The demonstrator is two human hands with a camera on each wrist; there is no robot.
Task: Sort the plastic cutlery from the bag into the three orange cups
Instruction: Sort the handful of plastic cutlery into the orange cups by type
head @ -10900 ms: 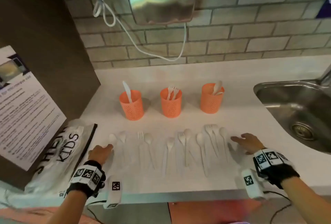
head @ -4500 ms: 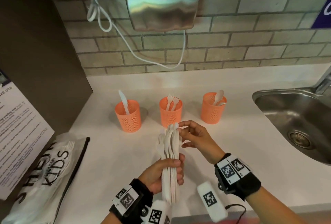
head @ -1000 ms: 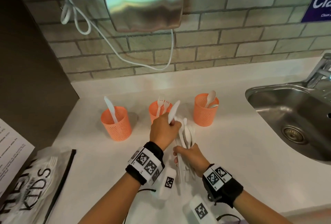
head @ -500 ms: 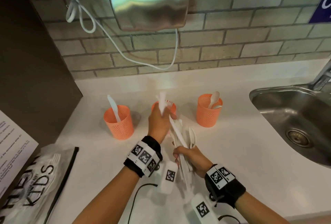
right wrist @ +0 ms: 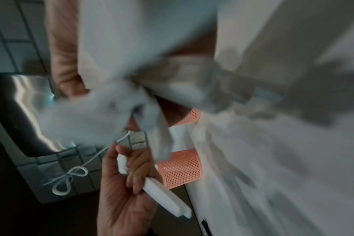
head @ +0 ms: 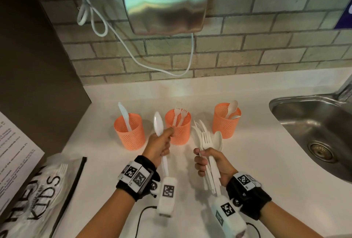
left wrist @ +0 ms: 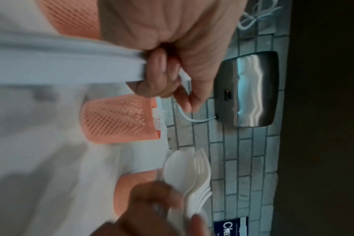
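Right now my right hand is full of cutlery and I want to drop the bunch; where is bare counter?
Bare counter lies between the right cup and the sink. Another strip runs behind the cups, along the brick wall. It is tight between the middle cup and left cup, and the bag fills the near left.

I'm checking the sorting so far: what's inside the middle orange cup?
Two white forks stand in the middle orange cup, tines up. Their handles' lower ends and the cup's bottom are hidden by its wall.

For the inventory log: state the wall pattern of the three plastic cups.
Orange plastic cups with fine mesh perforations, clearest in the left wrist view.
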